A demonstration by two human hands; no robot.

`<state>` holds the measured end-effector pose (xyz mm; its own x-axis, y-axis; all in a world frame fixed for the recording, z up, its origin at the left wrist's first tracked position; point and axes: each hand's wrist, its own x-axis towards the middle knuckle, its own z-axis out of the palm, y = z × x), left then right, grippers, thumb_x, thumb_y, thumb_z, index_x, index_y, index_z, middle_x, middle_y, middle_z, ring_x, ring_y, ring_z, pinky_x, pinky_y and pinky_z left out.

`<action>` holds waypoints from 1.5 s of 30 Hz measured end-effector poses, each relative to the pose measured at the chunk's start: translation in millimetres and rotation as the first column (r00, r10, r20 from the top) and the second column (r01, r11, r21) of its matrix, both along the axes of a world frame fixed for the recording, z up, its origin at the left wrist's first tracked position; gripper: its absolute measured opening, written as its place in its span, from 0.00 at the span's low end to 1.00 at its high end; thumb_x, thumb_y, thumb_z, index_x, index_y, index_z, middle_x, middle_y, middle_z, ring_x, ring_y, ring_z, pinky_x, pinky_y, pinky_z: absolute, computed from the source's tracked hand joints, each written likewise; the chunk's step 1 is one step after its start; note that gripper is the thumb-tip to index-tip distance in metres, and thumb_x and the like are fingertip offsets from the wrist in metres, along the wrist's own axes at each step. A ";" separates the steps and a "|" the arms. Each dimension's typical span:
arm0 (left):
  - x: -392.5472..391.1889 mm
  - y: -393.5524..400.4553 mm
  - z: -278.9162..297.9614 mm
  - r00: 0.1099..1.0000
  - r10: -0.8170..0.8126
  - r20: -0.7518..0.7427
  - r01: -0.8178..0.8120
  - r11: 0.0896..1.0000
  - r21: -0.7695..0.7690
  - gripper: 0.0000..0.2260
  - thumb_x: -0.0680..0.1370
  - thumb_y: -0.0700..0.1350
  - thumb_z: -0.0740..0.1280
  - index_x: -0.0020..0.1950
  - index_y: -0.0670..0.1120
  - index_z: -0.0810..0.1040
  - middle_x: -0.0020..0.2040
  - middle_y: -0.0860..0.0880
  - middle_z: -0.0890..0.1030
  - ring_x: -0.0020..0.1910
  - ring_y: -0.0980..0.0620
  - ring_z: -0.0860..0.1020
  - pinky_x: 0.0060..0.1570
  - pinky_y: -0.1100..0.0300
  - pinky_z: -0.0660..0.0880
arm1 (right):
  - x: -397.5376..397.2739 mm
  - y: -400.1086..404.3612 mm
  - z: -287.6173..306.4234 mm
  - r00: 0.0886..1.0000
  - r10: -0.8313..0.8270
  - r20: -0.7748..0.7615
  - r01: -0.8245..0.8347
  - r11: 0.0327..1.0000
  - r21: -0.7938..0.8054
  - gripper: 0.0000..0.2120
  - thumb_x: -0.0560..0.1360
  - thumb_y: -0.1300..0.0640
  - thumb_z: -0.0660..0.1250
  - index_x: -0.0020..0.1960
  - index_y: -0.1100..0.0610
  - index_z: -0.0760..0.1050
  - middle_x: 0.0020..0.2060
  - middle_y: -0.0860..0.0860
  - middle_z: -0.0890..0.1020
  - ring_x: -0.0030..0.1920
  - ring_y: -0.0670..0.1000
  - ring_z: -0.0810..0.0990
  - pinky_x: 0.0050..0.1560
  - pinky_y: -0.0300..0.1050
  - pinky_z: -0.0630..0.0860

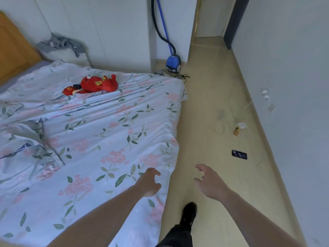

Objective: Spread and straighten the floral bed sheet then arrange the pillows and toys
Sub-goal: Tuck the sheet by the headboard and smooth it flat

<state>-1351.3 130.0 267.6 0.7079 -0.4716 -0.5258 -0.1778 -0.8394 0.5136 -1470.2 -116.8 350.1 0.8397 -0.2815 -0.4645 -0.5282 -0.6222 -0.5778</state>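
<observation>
Bare hands: the left hand is held over the near right edge of the bed with fingers curled and spread, nothing pinched; the right hand is held over the floor beside the bed, fingers parted, nothing gripped.
Near cloth: the floral bed sheet is laid across the mattress and over its right side; this near stretch is seen fairly flat, with shallow ripples.
Middle of the bed: long ridges are seen running across the sheet, and a bunched, folded heap is left at the left side; straightening is judged to be only partly done.
Toys: a red plush toy is seen lying on the sheet towards the far side, with a smaller red piece touching it; neither is judged to be arranged yet.
Pillows: a pale pillow is seen beyond the far side of the bed against the wall, draped with grey clothing; placement is judged still to be done.
Floor: a bottle and a dark phone are left well apart from the bed.
</observation>
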 end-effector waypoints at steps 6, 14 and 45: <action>73.9 -81.2 -8.1 0.987 0.159 -0.021 -0.159 0.987 -0.013 0.22 0.78 0.48 0.64 0.73 0.54 0.70 0.78 0.56 0.60 0.70 0.51 0.71 0.58 0.62 0.71 | 114.0 -89.2 -4.8 0.992 0.127 -0.024 -0.127 0.992 -0.020 0.26 0.80 0.52 0.65 0.76 0.47 0.65 0.73 0.47 0.70 0.67 0.50 0.74 0.65 0.47 0.73; 189.7 -181.9 34.9 0.976 0.208 0.063 -0.205 0.978 -0.041 0.23 0.78 0.51 0.66 0.73 0.56 0.70 0.79 0.58 0.59 0.69 0.52 0.72 0.58 0.61 0.71 | 243.0 -186.3 6.4 0.971 0.237 -0.024 -0.238 0.971 -0.032 0.27 0.79 0.52 0.67 0.76 0.51 0.65 0.71 0.49 0.71 0.67 0.51 0.75 0.66 0.43 0.71; 600.3 -382.5 81.5 0.639 0.726 0.255 -0.720 0.681 -0.132 0.24 0.77 0.51 0.70 0.73 0.56 0.71 0.81 0.53 0.60 0.71 0.48 0.71 0.70 0.53 0.69 | 826.6 -418.3 54.4 0.658 0.737 0.157 -0.745 0.667 -0.011 0.23 0.81 0.47 0.63 0.75 0.43 0.63 0.73 0.41 0.66 0.68 0.46 0.71 0.63 0.45 0.73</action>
<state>-751.0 -252.5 349.1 0.9339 0.2450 -0.2606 0.3527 -0.7517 0.5573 -643.6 -535.1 404.6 0.8141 0.4819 -0.3241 0.1811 -0.7409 -0.6467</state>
